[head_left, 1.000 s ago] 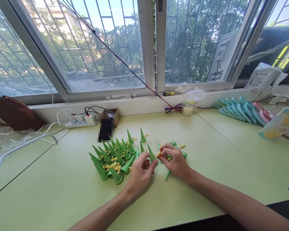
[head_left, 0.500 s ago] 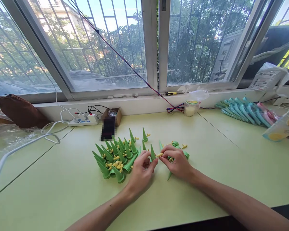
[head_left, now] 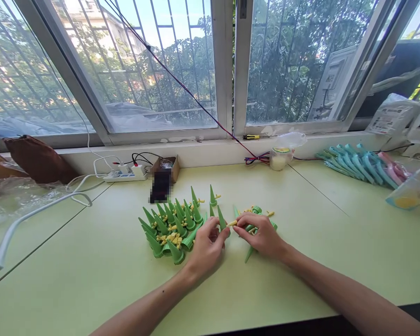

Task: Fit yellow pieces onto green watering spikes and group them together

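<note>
My left hand (head_left: 210, 240) is closed around the base of a green plastic cone (head_left: 221, 218), which points upward. Between the fingertips of my right hand (head_left: 261, 233) is a small yellow plastic piece (head_left: 232, 223), its end against or very close to the cone's side. Left of my hands stand several green cones (head_left: 177, 253) in a cluster, some with yellow pieces on their sides. Loose yellow pieces (head_left: 175, 239) lie among them. Behind and under my right hand are more green cones (head_left: 249, 254) and yellow pieces (head_left: 270, 213), partly hidden by it.
A small cardboard box (head_left: 175, 168) and a power strip (head_left: 126, 175) sit near the window ledge. Further right are a lidded jar (head_left: 279, 159) and a row of wrapped turquoise items (head_left: 357, 163). A white curved tube (head_left: 17, 221) reaches in from the left.
The camera view has shifted slightly, moving the scene a little to the right. Both hands keep their hold on the cone and the yellow piece, with only small finger movement.
</note>
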The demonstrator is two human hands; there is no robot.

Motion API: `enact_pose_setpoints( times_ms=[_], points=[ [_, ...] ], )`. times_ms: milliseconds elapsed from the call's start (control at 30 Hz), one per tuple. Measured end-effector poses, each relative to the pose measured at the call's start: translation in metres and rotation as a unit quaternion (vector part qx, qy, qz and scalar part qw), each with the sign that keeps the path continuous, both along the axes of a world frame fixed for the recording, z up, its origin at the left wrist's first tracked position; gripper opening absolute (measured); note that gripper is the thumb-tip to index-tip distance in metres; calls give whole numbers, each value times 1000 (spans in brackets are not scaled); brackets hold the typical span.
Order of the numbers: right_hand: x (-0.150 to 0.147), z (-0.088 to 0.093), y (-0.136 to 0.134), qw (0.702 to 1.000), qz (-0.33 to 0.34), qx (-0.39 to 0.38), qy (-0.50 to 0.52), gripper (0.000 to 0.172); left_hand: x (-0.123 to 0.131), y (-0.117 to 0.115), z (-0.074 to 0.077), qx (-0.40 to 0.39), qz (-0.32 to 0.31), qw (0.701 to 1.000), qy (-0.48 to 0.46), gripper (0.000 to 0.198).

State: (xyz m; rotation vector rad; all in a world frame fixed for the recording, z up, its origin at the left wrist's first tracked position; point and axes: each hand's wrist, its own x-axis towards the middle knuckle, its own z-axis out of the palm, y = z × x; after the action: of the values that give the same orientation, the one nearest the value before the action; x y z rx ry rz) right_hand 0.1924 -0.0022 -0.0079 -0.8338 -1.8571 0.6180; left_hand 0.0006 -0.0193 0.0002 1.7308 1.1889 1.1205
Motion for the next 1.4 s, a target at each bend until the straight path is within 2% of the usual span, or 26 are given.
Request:
enact_pose_setpoints(
  times_ms=[67,167,333,500,800,1033,1400],
  points=[
    [1,1,0,999,7,-35,30,11,0,0,1,-26,0,999,-20,30],
    [1,1,0,996,13,-64,56,17,1,-2,3,-32,-6,999,-38,33],
    [3,3,0,998,12,-53,10,21,4,-7,5,-14,-32,999,-35,32],
    [5,4,-1,998,19,-65,-16,22,4,-7,1,29,-24,999,2,32],
    [6,2,-2,998,-3,-29,-60,37,7,-7,-3,43,-36,998,12,28],
    [7,2,-2,999,-3,4,-42,19,8,-2,-2,31,-4,999,-20,32],
    [6,0,0,994,-23,72,-73,27,6,3,-9,100,-12,994,35,27]
  ],
)
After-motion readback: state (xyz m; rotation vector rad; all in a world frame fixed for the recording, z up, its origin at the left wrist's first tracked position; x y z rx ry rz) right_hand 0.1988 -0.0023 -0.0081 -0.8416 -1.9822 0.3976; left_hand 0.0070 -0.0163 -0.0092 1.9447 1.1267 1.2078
